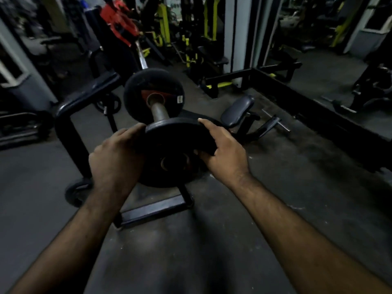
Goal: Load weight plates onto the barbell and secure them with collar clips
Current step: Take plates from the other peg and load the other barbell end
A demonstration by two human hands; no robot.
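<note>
A black metal rack [70, 115] stands on the dark gym floor [275, 187]. A padded seat [237, 111] lies right of it; yellow machines [163, 24] stand behind.

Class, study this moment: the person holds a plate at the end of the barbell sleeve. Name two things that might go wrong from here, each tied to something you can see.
1. The held plate is tilted, and its hole sits below the sleeve, so it may jam or slip off the end.
2. The left hand and right hand wrap the rim; fingers might get pinched against the loaded plate, and a lost grip would drop it towards the floor.
</note>
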